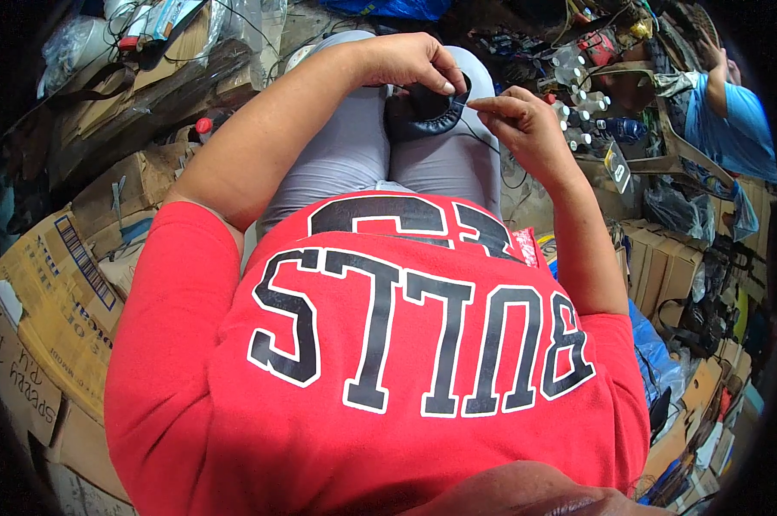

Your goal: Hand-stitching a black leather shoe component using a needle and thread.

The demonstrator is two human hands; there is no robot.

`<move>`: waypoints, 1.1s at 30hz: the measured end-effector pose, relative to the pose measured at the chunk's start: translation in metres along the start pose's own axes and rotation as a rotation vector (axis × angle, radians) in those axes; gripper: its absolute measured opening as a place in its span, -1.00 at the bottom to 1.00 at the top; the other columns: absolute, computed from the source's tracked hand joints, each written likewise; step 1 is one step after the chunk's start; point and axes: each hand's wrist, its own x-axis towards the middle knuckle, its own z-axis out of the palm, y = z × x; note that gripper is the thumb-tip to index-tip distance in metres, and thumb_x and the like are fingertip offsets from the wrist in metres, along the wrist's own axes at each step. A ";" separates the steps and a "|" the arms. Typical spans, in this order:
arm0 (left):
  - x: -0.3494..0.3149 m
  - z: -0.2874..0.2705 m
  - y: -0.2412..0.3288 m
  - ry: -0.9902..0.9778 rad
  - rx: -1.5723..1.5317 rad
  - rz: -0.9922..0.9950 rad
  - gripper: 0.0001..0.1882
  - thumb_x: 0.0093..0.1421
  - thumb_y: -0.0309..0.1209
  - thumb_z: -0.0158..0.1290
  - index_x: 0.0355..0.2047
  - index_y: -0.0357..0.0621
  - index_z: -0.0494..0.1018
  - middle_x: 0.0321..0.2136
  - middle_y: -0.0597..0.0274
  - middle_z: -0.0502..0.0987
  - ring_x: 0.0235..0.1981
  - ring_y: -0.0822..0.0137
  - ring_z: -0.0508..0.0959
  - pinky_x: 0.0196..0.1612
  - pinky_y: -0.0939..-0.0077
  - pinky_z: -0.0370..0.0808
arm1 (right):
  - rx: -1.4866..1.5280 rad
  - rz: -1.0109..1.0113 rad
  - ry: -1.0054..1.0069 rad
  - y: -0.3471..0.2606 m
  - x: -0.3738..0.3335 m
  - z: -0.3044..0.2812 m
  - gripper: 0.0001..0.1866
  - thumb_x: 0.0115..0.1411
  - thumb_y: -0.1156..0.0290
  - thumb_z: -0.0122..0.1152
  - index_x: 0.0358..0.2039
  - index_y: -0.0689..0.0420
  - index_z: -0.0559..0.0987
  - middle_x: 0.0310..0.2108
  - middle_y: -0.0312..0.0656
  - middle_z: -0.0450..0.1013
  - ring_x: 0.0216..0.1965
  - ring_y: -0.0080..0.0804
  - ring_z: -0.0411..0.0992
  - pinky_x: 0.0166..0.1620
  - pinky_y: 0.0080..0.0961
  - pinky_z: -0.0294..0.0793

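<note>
Bright, soft light covers the red short-sleeved fabric shirt. Beside the bare left hand, the black gathered leather-like piece gives small glare. Farther left, brown cardboard boxes bend toward the black rim.

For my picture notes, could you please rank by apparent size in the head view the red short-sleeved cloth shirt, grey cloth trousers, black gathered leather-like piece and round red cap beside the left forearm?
1. Red shirt, likely enlarged by nearness
2. Grey trousers
3. Black gathered piece
4. Red cap
</note>
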 end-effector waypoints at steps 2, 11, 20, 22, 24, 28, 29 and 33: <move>0.000 -0.001 -0.002 0.005 0.023 -0.011 -0.72 0.04 -0.42 0.12 -0.20 -0.21 0.54 -0.32 0.30 0.57 -0.30 0.48 0.49 -0.17 0.59 0.40 | -0.066 0.006 -0.016 0.000 0.003 -0.002 -0.82 0.04 0.49 0.21 -0.30 0.08 0.63 -0.53 -0.22 0.35 -0.49 -0.45 0.41 -0.40 -0.53 0.38; 0.003 -0.004 0.002 -0.011 0.095 0.036 -0.71 0.03 -0.42 0.13 -0.20 -0.19 0.54 -0.32 0.25 0.58 -0.27 0.45 0.50 -0.10 0.56 0.39 | -0.068 0.021 -0.016 -0.005 0.005 0.005 -0.81 0.02 0.51 0.19 -0.31 0.07 0.63 -0.49 -0.21 0.38 -0.46 -0.42 0.43 -0.36 -0.54 0.40; 0.003 -0.004 0.002 -0.043 0.046 0.024 -0.73 0.03 -0.39 0.13 -0.22 -0.15 0.56 -0.38 0.34 0.57 -0.34 0.52 0.48 -0.27 0.61 0.39 | -0.066 -0.038 -0.049 0.002 0.008 0.000 -0.79 0.00 0.56 0.20 -0.31 0.07 0.63 -0.45 -0.20 0.41 -0.43 -0.40 0.44 -0.35 -0.54 0.42; -0.001 -0.004 0.004 -0.090 -0.021 0.015 -0.71 0.01 -0.39 0.13 -0.21 -0.13 0.55 -0.41 0.37 0.55 -0.44 0.57 0.43 -0.42 0.66 0.35 | -0.042 -0.030 -0.051 0.003 0.007 -0.002 -0.79 -0.02 0.56 0.20 -0.31 0.08 0.62 -0.47 -0.18 0.42 -0.43 -0.39 0.44 -0.35 -0.54 0.42; -0.001 -0.005 0.003 -0.112 -0.039 0.007 -0.71 0.01 -0.40 0.12 -0.21 -0.13 0.55 -0.43 0.39 0.54 -0.48 0.58 0.40 -0.45 0.67 0.32 | -0.074 -0.006 -0.069 -0.001 0.007 -0.006 -0.78 -0.03 0.57 0.21 -0.32 0.08 0.62 -0.48 -0.18 0.42 -0.43 -0.39 0.44 -0.36 -0.53 0.42; -0.002 -0.008 0.001 -0.141 -0.077 -0.001 -0.71 0.00 -0.44 0.09 -0.21 -0.14 0.55 -0.44 0.40 0.53 -0.53 0.60 0.36 -0.50 0.69 0.29 | -0.155 -0.052 -0.064 -0.009 0.008 -0.004 -0.76 -0.03 0.59 0.21 -0.31 0.06 0.62 -0.47 -0.21 0.41 -0.43 -0.43 0.44 -0.35 -0.55 0.42; -0.002 -0.007 0.002 -0.143 -0.077 -0.001 -0.71 0.00 -0.44 0.09 -0.21 -0.14 0.55 -0.44 0.40 0.53 -0.53 0.60 0.36 -0.50 0.69 0.29 | -0.125 -0.024 -0.059 -0.006 0.006 -0.001 -0.76 -0.03 0.58 0.21 -0.31 0.05 0.63 -0.46 -0.22 0.41 -0.43 -0.44 0.43 -0.35 -0.55 0.41; 0.000 -0.005 0.007 -0.120 -0.016 0.039 -0.70 0.00 -0.43 0.09 -0.20 -0.15 0.54 -0.44 0.41 0.53 -0.53 0.61 0.36 -0.51 0.70 0.29 | -0.022 -0.022 -0.040 0.009 0.008 0.000 -0.79 -0.01 0.56 0.23 -0.32 0.04 0.63 -0.46 -0.24 0.41 -0.43 -0.47 0.43 -0.34 -0.56 0.41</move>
